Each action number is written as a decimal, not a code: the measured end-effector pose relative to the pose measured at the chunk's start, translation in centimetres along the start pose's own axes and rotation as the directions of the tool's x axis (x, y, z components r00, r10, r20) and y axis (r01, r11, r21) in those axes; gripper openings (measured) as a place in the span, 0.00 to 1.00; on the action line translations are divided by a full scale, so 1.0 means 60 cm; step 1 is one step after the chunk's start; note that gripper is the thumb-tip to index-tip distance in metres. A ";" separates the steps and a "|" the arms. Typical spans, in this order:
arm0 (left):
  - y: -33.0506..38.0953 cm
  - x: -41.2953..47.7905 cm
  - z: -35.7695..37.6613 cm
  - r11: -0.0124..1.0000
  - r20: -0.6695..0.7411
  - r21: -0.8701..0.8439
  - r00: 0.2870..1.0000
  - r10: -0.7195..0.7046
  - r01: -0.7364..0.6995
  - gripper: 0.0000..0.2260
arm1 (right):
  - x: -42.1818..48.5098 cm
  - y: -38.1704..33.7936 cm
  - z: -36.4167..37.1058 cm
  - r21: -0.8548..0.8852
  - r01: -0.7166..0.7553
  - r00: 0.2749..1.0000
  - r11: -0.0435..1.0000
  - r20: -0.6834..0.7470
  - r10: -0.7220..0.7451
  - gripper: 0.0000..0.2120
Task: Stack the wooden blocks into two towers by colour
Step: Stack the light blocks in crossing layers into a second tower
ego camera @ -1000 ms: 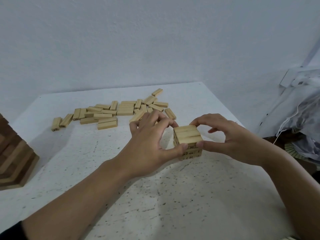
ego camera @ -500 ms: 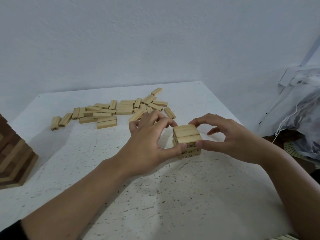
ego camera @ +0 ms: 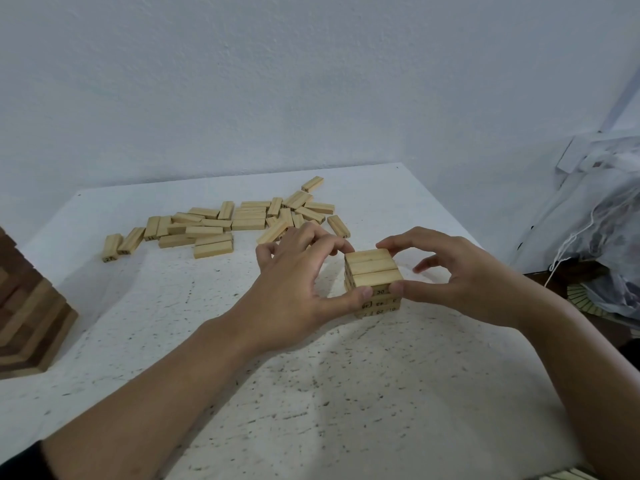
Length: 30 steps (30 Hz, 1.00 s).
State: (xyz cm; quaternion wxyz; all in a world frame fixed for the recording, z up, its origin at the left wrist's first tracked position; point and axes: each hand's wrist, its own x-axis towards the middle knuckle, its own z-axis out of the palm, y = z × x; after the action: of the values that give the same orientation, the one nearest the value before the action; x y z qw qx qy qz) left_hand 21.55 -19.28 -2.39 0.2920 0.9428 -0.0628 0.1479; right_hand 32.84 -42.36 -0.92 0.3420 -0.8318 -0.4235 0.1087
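The tabletop (ego camera: 346,393) is white, flecked all over with small dark specks and short streaks. The short tower (ego camera: 372,271) toward its right edge is pale yellow-tan wood with faint grain lines. Black printed numbers mark the block ends on its near face. The loose blocks (ego camera: 221,226) scattered toward the far edge share the same pale tan, some ends stamped with black numbers. At the left edge, the dark tower (ego camera: 27,306) runs in bands — deep brown against lighter brown. The wall (ego camera: 277,81) is plain bluish white. Beyond the right edge a bag (ego camera: 602,216) is cloudy grey-white. A sleeve (ego camera: 20,462) at the near-left corner is black.
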 end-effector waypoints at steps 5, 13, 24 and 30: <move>0.000 0.000 0.001 1.000 -0.001 0.000 1.000 -0.009 0.009 0.23 | -0.001 -0.001 -0.001 0.004 -0.001 1.000 1.000 -0.005 0.001 0.28; 0.001 -0.001 -0.001 1.000 0.007 -0.010 1.000 -0.029 0.029 0.24 | -0.003 0.001 -0.001 0.004 -0.002 1.000 1.000 -0.023 0.002 0.30; 0.001 -0.001 -0.015 0.998 0.012 -0.045 0.999 -0.037 0.038 0.23 | -0.006 -0.008 0.007 -0.050 0.003 0.979 0.999 -0.202 -0.013 0.21; -0.003 -0.007 -0.069 0.993 -0.086 -0.109 0.995 -0.049 0.040 0.12 | 0.010 -0.063 0.017 -0.220 0.043 0.952 0.974 -0.286 -0.107 0.16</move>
State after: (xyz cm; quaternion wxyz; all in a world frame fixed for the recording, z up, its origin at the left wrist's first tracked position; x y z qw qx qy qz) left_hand 20.18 -16.74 0.64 0.3478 0.9195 -0.0365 0.1795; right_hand 30.33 -39.84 0.88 0.3151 -0.8535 -0.4079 -0.0759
